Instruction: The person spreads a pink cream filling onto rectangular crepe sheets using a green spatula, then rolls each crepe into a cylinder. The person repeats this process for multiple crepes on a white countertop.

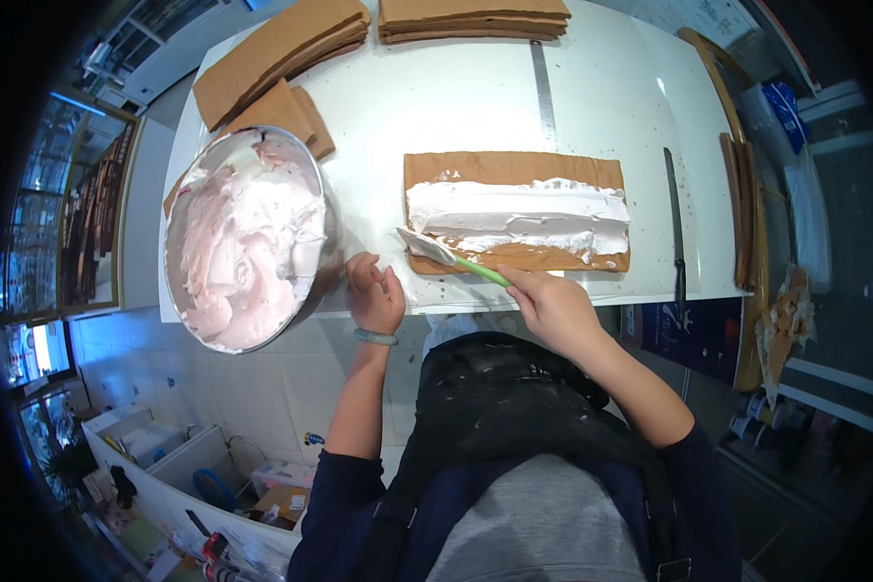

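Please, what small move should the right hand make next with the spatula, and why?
Probably sweep the spatula in the right hand across the near strip of the cake sheet: cream covers the middle, but the near and far edges show bare brown.

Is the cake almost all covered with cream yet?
Partly. White cream already covers the upper and middle band of the brown cake sheet. The right hand holds a green-handled spatula, its blade at the sheet's lower left corner. The left hand rests on the table edge. Bare cake remains along the top strip and bottom edge, and the bowl holds plenty more pinkish cream.
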Action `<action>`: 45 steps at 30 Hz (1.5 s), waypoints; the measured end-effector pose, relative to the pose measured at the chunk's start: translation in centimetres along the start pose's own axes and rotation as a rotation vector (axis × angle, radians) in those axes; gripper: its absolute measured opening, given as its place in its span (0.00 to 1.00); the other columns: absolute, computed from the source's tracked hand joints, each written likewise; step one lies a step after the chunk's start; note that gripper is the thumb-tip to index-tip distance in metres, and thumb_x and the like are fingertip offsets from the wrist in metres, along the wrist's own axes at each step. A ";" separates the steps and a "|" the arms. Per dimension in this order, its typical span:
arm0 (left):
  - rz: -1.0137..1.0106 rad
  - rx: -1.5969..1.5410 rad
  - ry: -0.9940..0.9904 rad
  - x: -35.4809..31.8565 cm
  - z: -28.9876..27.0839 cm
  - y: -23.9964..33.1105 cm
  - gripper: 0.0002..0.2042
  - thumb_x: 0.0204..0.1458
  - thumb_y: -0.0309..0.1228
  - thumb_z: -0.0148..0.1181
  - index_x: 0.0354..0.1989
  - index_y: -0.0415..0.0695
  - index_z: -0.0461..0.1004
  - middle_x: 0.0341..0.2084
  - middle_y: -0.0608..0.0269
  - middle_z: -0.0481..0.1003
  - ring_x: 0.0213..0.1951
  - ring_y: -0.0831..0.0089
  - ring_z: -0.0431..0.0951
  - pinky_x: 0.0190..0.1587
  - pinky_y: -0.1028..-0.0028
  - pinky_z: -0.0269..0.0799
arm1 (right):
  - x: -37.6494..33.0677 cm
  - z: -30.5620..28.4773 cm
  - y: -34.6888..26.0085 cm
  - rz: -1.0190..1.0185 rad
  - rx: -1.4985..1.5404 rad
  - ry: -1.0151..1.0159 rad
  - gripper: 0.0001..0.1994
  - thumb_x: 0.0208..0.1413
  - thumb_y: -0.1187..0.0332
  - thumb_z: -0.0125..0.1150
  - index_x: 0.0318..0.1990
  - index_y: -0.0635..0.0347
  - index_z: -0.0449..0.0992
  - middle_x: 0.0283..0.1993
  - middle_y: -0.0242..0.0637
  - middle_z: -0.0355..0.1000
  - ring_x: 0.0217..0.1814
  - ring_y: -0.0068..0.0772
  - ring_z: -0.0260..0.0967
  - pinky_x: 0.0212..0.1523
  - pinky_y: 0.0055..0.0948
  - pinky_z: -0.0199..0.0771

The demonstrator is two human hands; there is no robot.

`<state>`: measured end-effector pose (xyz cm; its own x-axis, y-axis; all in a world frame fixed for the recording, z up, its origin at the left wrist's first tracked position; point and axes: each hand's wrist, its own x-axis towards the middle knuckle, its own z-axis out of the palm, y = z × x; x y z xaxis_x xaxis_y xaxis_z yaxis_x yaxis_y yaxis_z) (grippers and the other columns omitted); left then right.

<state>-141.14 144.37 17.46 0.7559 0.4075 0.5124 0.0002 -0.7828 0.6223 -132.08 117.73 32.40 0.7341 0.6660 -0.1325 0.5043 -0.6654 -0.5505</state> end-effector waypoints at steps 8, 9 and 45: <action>-0.014 0.004 -0.049 0.1 0.0 0.0 0.19 0.53 0.21 0.60 0.53 0.42 0.66 0.43 0.55 0.69 0.29 0.65 0.66 0.37 0.65 0.68 | -3.2 -0.5 1.6 0.190 -0.015 0.048 0.16 0.66 0.64 0.57 0.59 0.55 0.79 0.36 0.46 0.79 0.35 0.51 0.78 0.38 0.46 0.79; -0.002 0.021 -0.053 0.1 0.0 0.1 0.18 0.54 0.21 0.60 0.53 0.42 0.66 0.42 0.55 0.69 0.29 0.65 0.66 0.36 0.65 0.68 | -3.0 -0.4 1.3 0.123 0.045 0.086 0.17 0.67 0.63 0.57 0.60 0.56 0.78 0.36 0.46 0.79 0.35 0.51 0.78 0.37 0.47 0.78; 0.021 0.028 -0.065 0.7 -0.6 0.5 0.21 0.50 0.21 0.63 0.53 0.41 0.67 0.39 0.56 0.70 0.30 0.63 0.69 0.38 0.63 0.69 | 0.3 -4.6 -4.5 0.118 -0.075 0.081 0.20 0.63 0.72 0.59 0.62 0.52 0.77 0.37 0.44 0.78 0.32 0.46 0.78 0.32 0.41 0.78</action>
<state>-140.98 144.57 18.51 0.7969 0.3601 0.4851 0.0016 -0.8043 0.5943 -132.04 119.32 38.63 0.8229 0.5545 -0.1240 0.4430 -0.7628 -0.4711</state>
